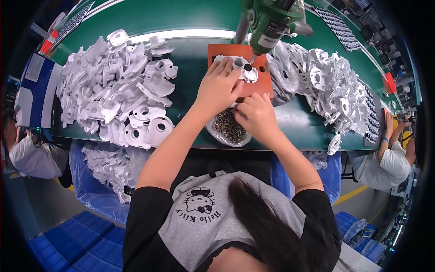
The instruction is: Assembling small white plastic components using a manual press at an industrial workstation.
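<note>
One white plastic housing (250, 75) lies on the orange fixture plate (265, 85), at the far middle of the green surface (188, 63), close under the spindle tip (253, 58) of a green machine head (270, 32); whether tip and housing touch cannot be told. The left hand (220, 85) lies over the housing's left part, fingers extended and slightly parted, thumb toward the plate's near side. The right hand (258, 116) is at the plate's near edge, beside the bag-lined bowl of metal fasteners (230, 128), its fingers bent and drawn together; whether they pinch anything cannot be told. The step in hand looks like steadying the housing on the plate, perhaps while handling a small fastener; the next move seems to call for a firm left hand, the housing lined up with the spindle, and right fingers clear of the tip. The housing's short round tube (238, 63) faces up. Its long axis seems to run left to right, the right end angled slightly nearer, though the left hand hides much of the left end.
</note>
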Action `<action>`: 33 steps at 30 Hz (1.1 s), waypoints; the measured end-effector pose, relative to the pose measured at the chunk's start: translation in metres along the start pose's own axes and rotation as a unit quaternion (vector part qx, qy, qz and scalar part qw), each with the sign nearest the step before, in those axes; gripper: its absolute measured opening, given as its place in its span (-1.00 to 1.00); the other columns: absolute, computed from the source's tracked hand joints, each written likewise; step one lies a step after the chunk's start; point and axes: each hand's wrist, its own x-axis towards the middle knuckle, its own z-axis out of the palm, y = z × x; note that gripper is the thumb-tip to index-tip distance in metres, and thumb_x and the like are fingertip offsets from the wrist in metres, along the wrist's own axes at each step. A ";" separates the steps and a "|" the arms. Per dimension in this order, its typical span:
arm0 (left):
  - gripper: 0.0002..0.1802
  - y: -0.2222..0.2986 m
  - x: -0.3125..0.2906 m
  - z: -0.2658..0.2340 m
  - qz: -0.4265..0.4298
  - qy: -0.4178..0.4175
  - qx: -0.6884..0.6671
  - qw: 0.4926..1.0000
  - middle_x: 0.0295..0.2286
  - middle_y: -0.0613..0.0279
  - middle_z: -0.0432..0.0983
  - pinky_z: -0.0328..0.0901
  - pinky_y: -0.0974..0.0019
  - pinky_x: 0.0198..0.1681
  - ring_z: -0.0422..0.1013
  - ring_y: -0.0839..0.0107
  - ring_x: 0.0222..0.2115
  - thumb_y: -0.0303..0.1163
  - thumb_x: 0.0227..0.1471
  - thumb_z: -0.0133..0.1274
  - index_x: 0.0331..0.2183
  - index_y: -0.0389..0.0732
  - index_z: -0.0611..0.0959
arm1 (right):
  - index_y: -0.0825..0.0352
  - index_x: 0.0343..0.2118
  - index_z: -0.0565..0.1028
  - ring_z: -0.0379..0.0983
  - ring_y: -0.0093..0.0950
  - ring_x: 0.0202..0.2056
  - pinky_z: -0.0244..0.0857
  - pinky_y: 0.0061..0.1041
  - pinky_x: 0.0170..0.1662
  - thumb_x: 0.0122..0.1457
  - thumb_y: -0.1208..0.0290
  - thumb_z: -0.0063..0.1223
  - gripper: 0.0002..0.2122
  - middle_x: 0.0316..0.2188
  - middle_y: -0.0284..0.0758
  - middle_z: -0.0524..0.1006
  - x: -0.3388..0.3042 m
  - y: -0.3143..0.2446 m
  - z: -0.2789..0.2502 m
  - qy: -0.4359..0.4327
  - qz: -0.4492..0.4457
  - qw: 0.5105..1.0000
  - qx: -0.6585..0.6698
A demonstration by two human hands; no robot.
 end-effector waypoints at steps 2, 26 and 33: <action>-0.70 0.001 -0.001 0.002 0.002 0.008 -0.003 1.000 -0.07 -0.12 0.41 0.16 0.06 0.12 0.29 -0.05 0.01 -0.31 -0.08 0.08 -0.28 -0.28 0.53 | 0.29 -0.57 0.50 0.29 -0.40 -0.40 0.15 -0.41 -0.30 -0.24 0.44 0.23 -0.86 -0.55 -0.39 0.40 0.000 -0.006 -0.001 -0.035 -0.001 0.999 -0.039; -0.73 0.001 0.003 0.002 0.031 0.032 -0.018 0.999 -0.17 -0.20 0.45 0.16 0.05 0.10 0.34 -0.02 -0.05 -0.34 -0.11 0.08 -0.34 -0.30 0.53 | 0.46 -0.33 0.53 0.39 -0.63 -0.33 0.25 -0.65 -0.23 0.08 0.51 0.08 -0.86 -0.38 -0.37 0.52 0.054 0.095 -0.016 0.010 0.311 0.871 0.380; -0.75 0.000 0.001 0.000 0.026 0.030 -0.012 0.999 -0.17 -0.20 0.45 0.15 0.03 0.10 0.35 -0.02 -0.05 -0.34 -0.09 0.06 -0.34 -0.29 0.51 | 0.49 -0.37 0.53 0.37 -0.63 -0.36 0.24 -0.66 -0.24 0.07 0.51 0.07 -0.86 -0.42 -0.39 0.51 0.060 0.084 -0.013 0.007 0.347 0.858 0.378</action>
